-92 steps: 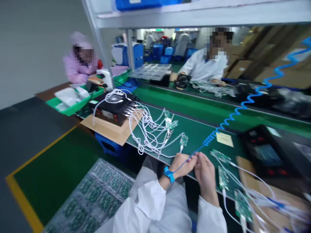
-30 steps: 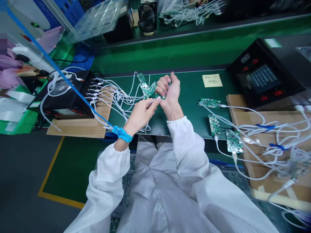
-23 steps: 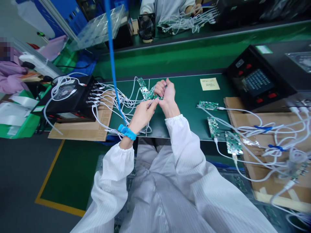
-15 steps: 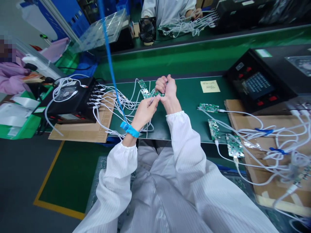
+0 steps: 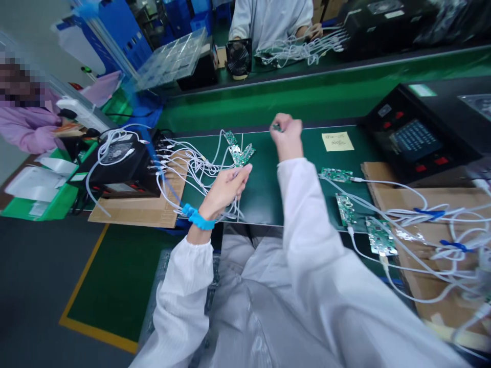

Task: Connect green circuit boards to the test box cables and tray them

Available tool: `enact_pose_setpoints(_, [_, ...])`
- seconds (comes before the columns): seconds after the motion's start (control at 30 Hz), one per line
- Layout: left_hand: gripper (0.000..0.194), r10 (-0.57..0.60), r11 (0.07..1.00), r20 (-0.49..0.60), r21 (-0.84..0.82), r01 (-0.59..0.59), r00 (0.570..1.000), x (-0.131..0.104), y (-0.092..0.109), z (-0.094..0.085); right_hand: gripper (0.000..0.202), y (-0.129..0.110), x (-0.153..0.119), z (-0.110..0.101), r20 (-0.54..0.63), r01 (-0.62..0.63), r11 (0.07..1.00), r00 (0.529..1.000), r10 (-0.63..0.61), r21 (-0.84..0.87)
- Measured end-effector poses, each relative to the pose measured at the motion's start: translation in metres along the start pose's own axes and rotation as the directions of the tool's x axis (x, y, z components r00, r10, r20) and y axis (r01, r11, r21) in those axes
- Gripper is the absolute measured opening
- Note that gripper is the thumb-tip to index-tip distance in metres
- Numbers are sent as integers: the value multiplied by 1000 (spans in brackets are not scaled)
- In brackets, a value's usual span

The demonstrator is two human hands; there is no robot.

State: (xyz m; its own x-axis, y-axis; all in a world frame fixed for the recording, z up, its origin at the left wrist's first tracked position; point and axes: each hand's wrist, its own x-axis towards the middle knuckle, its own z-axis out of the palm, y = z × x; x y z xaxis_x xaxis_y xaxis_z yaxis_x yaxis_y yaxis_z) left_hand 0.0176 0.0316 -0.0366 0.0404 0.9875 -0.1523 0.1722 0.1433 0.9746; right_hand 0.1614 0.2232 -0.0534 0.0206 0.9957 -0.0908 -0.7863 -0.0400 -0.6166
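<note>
My right hand [image 5: 287,137] is closed on a small green circuit board [image 5: 276,127], raised over the far part of the green bench. Most of that board is hidden by the fingers. My left hand [image 5: 227,188], with a blue wrist strap [image 5: 198,217], is closed, thumb against the fingers, on the plug end of a white cable; little of the plug shows. Just beyond its fingertips several green circuit boards [image 5: 238,154] lie close together on the bench, with white cables [image 5: 197,171] running to them from the left.
A black box [image 5: 126,174] with cables plugged in stands on cardboard at left. Wired boards [image 5: 345,208] lie at right, near a larger black tester [image 5: 410,140] and a yellow note [image 5: 337,141]. Across the bench sits a co-worker [image 5: 270,23] beside a fan [image 5: 238,56].
My hands were together at the boards and have come apart. The right hand has moved right with a circuit board; the left has drawn slightly down and left. The view has shifted a little.
</note>
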Motion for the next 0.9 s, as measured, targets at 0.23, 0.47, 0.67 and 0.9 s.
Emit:
enact_pose_setpoints(0.23, [42,71,997,-13,-34,-72,997,14,-8,2,62,-32,-71,-9,133,136,910,987,-91,-391])
enact_pose_setpoints(0.47, [59,169,963,67,202,-179,983,25,-9,2,42,-24,-178,-18,241,382,487,913,-329,-785])
enact_pose_setpoints(0.67, [41,188,840,39,511,-181,981,25,-19,-26,25,21,-208,-30,321,318,80,947,26,-945])
enact_pose_setpoints(0.9, [26,184,605,66,779,-166,981,20,-36,-34,37,50,-183,-28,174,182,-124,982,75,-975])
